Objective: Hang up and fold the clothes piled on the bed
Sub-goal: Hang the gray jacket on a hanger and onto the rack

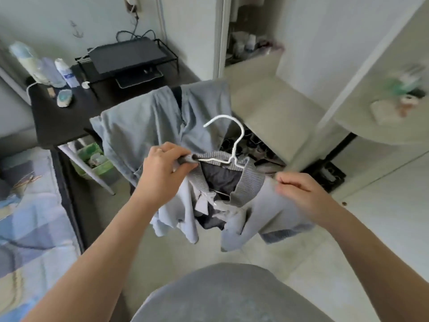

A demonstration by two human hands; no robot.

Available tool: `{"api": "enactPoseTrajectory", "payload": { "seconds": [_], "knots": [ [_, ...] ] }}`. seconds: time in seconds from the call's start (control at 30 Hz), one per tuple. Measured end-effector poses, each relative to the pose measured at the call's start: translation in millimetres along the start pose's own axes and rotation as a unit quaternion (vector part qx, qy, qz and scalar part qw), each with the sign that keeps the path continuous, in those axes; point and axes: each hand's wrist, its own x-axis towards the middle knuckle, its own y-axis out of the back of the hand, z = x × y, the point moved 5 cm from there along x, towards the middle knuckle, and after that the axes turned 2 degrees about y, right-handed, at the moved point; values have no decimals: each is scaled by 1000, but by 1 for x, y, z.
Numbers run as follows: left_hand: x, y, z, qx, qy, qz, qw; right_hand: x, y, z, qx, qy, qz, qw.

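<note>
Standing on a pale tiled floor (pixel 308 270), grey-clad torso (pixel 222 296) at bottom centre of frame, both bare forearms reaching up toward mid-frame. Left hand (pixel 167 168), centre-left: fingers curled tight round the ribbed collar edge, apparently clamping the hanger's shoulder wire along with it. Right hand (pixel 299 191), centre-right: thumb and forefinger pinching fabric at the garment's other shoulder, remaining fingers loosely curled. Between them, held in the air, the task item: pale blue-grey knit top with ribbed grey collar (pixel 262 210), dark lining showing at the neck opening, hem and sleeves drooping in loose folds below the hands. Thin white wire hanger (pixel 241 133) threaded through the neck, hook upright above the collar. Judgement: light and fully limp, with no stiffness of its own; the knit will likely stretch if hauled by the collar alone and may slide off the smooth wire. Best hold looks to be the shoulder seams, one each side, then the hook once both shoulders are seated. Just beyond, centre: grey-blue cloth garment (pixel 144 122) draped over a chair back. Lower left edge: bed with blue patterned cover (pixel 27 217). Farther, upper left: black desk (pixel 58 117), black printer (pixel 125 56) on a wire stand, white bottles (pixel 63 72). Upper right: open white wardrobe (pixel 301 43), contents blurred.
</note>
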Motion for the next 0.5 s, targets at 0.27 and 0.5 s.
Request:
{"api": "enactPoseTrajectory", "payload": {
  "seconds": [0.27, 0.5],
  "knots": [
    [78, -97, 48, -58, 11, -170, 984, -25, 67, 36, 95, -117, 235, 960],
    [145, -136, 67, -127, -52, -354, 925, 35, 93, 23, 126, -79, 391, 909]
  ]
}}
